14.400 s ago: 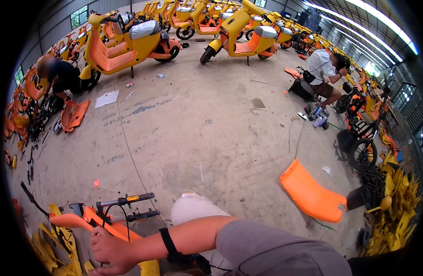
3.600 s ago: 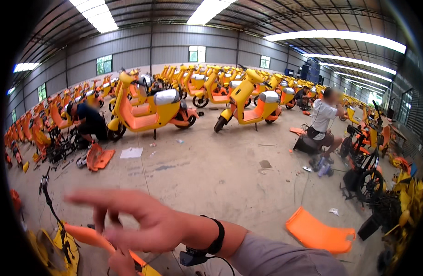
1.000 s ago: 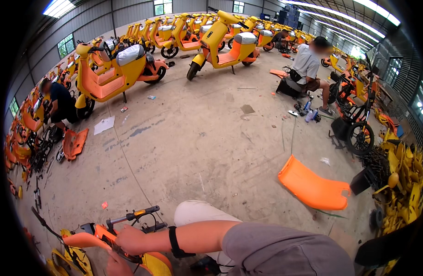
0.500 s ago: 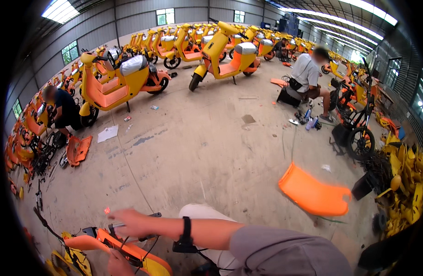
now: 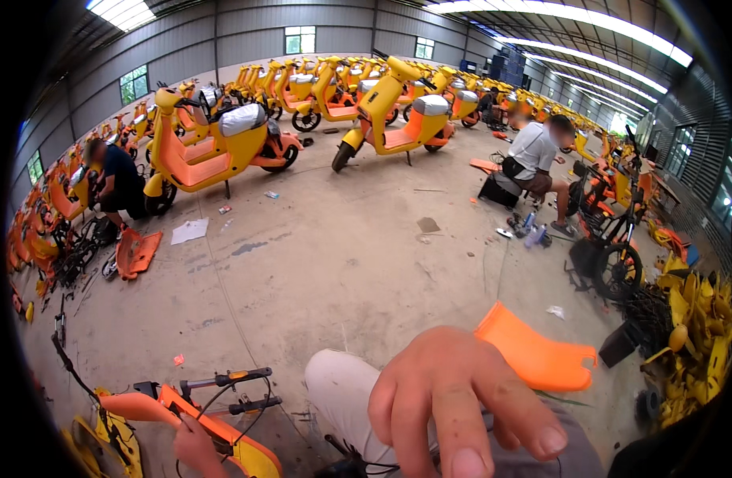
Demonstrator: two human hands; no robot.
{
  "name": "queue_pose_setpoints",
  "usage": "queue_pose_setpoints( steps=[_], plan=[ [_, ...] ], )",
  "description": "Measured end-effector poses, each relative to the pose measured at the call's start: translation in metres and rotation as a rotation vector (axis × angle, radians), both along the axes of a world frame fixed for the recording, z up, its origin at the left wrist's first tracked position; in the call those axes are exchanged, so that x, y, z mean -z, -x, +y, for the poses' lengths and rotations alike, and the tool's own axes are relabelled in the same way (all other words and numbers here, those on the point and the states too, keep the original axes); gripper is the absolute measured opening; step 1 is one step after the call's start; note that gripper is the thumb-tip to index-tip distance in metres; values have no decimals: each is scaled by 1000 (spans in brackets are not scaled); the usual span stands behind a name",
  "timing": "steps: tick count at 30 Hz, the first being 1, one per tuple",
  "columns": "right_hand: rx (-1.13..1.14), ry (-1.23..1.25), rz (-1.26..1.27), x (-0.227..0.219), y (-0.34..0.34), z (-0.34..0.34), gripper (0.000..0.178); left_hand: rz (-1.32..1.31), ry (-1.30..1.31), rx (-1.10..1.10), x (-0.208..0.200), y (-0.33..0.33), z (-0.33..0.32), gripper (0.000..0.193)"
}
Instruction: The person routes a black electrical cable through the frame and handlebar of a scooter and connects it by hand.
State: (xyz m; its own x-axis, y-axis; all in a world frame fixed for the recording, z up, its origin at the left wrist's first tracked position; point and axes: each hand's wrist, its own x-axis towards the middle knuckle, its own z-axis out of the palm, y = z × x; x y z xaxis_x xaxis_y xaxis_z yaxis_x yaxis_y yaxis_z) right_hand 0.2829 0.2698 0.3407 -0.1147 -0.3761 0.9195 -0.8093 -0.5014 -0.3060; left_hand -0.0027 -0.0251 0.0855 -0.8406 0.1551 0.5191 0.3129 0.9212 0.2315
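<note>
At the lower left, my left hand [image 5: 197,446] is closed on an orange and yellow scooter body panel [image 5: 223,432], its fingers partly hidden. Two parallel rods [image 5: 234,381] with dark ends stick out to the right of that panel, and a thin black cable [image 5: 266,398] loops beside them. My right hand [image 5: 461,390] is raised close to the camera, above my lap. Its fingers are spread and bent downward, with nothing visible in them. Behind it on the floor lies a loose, curved orange panel [image 5: 533,350], partly covered by the hand.
Rows of yellow and orange scooters [image 5: 390,111] stand across the hall. One person [image 5: 533,151] sits by a stripped scooter [image 5: 619,267] at the right; another person [image 5: 119,179] crouches at the left. Yellow panels [image 5: 700,319] are heaped at the right, and a white sheet [image 5: 189,231] lies on the floor.
My right hand has left the rods by the scooter panel and swung right and up toward the camera. My left hand stays at the panel. The view has shifted slightly.
</note>
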Motion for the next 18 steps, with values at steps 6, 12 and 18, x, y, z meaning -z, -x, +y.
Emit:
queue_pose_setpoints(
  steps=[6,12,18],
  plan=[
    [228,62,-250,29,10,93,50,12,-22,-50,-17,4,-19,55],
    [471,1755,-786,157,95,216,19,-25,-52,-50,-32,-9,1,53],
    [522,1324,-1423,243,163,97,28,-77,-60,-48,-34,-24,11,52]
  ],
)
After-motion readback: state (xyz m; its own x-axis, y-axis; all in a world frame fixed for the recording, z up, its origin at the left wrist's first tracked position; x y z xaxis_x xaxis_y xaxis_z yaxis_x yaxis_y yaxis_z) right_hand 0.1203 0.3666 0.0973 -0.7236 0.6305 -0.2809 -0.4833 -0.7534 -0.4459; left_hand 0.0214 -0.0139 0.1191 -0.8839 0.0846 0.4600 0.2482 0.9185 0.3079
